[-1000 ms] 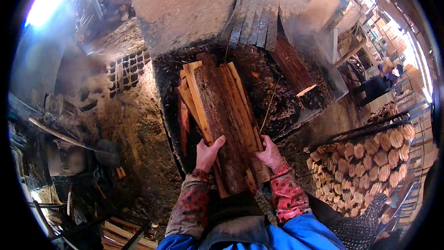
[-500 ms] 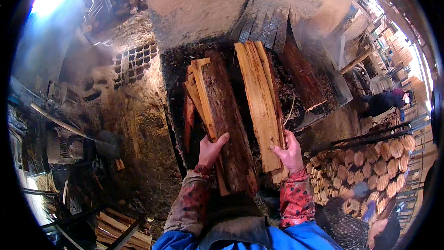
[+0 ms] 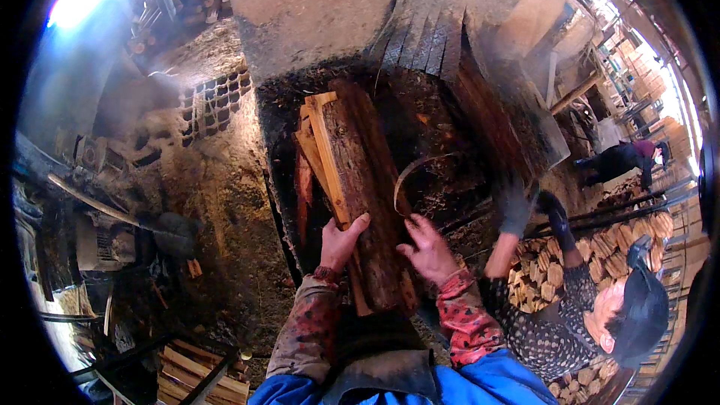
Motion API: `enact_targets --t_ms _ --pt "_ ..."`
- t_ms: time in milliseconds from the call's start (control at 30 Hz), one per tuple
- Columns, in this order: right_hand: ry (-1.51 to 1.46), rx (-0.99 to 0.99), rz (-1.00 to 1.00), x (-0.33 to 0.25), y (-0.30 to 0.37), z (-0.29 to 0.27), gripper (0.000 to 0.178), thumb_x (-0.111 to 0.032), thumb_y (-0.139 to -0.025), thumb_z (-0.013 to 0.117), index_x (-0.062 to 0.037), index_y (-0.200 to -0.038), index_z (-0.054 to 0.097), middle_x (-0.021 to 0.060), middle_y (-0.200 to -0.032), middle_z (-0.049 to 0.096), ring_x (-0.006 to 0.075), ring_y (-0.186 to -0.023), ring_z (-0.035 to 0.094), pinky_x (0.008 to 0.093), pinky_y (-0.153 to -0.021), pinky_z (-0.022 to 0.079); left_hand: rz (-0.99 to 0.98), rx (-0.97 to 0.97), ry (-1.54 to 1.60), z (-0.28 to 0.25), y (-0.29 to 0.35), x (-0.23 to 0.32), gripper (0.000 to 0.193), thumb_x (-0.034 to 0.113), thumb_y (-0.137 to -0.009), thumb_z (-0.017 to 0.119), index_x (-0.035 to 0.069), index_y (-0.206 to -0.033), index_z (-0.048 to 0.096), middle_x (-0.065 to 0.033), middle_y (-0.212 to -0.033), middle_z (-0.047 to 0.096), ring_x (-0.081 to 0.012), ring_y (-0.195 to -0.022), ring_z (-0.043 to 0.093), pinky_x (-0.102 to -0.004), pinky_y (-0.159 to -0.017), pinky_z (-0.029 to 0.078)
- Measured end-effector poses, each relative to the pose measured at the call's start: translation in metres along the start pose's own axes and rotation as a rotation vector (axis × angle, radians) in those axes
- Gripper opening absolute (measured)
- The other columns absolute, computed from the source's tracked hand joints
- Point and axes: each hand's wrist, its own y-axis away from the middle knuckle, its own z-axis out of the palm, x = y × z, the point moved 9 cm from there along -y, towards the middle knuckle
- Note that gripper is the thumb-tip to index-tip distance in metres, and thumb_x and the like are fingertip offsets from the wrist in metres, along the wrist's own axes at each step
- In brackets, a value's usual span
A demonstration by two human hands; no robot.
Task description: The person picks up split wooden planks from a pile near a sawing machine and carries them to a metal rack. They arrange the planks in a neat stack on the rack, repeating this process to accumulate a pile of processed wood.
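Note:
My left hand (image 3: 344,244) grips the near left side of a long bark-covered wood slab (image 3: 367,202), its thumb on top and its other fingers partly hidden. Paler split pieces (image 3: 324,150) lie along the slab's left side. Right of the slab, my right hand (image 3: 431,255) is slightly blurred, its thumb and forefinger apart. Its fingertips are by the lower end of a thin curved strip (image 3: 400,186), apparently touching it. The slab rests on a dark, debris-covered work surface (image 3: 442,131).
A co-worker at the right reaches in with a blurred grey glove (image 3: 514,206) and a dark glove (image 3: 555,214). Slit dark flaps (image 3: 424,45) hang at the far side, beside a reddish-brown slab (image 3: 487,120). Stacked split wood (image 3: 547,274) stands right; another person (image 3: 626,161) is beyond.
The pale boards under my right hand have gone from the surface. My right hand has moved left towards the slab. The co-worker has leaned in with both arms. My left hand stays put.

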Motion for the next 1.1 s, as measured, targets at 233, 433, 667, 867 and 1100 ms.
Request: enact_targets --t_ms 233,433,667,867,1100 --pt "-0.255 0.049 0.297 0.023 0.014 0.012 0.042 -0.005 -0.087 0.058 -0.0036 -0.129 0.054 0.0196 -0.13 0.051 0.0359 -0.118 0.051 0.0364 -0.097 0.045 0.025 0.035 0.019 -0.003 0.005 0.007 0.054 0.026 -0.079 0.078 -0.009 -0.115 0.058 -0.0099 -0.109 0.066 -0.0159 -0.096 0.062 -0.0299 -0.087 0.049" --pt "-0.204 0.051 0.316 0.04 0.025 0.023 0.041 -0.012 -0.093 0.054 -0.0111 -0.134 0.052 0.02 -0.136 0.046 0.0376 -0.116 0.054 0.0426 -0.09 0.05 0.027 0.008 0.07 0.007 0.004 0.01 0.047 0.023 -0.08 0.077 -0.007 -0.112 0.06 -0.009 -0.107 0.067 -0.0154 -0.094 0.063 -0.0292 -0.086 0.05" --pt "-0.141 0.165 0.307 -0.012 0.025 0.003 0.041 -0.011 -0.086 0.063 0.0025 -0.124 0.055 0.0206 -0.128 0.048 0.0389 -0.117 0.049 0.044 -0.094 0.046 0.026 0.024 0.081 0.006 0.009 0.016 0.038 0.017 -0.082 0.074 -0.006 -0.109 0.062 -0.0077 -0.101 0.068 -0.0142 -0.088 0.064 -0.0282 -0.079 0.052" --pt "-0.128 0.19 0.31 -0.014 0.024 0.003 0.042 -0.008 -0.081 0.066 0.0044 -0.12 0.055 0.0214 -0.124 0.05 0.038 -0.117 0.049 0.0401 -0.098 0.044 0.008 0.034 0.033 0.009 0.008 0.022 0.038 0.019 -0.082 0.075 -0.005 -0.109 0.062 -0.0077 -0.099 0.068 -0.0145 -0.086 0.064 -0.0283 -0.078 0.051" --pt "-0.107 0.196 0.27 -0.01 0.02 0.006 0.042 -0.01 -0.08 0.067 0.0043 -0.118 0.057 0.0223 -0.123 0.05 0.0378 -0.115 0.051 0.0397 -0.097 0.044 0.002 -0.046 0.028 0.006 -0.004 0.007 0.057 0.032 -0.082 0.074 -0.009 -0.117 0.056 -0.0134 -0.112 0.064 -0.0217 -0.103 0.061 -0.0375 -0.09 0.048"
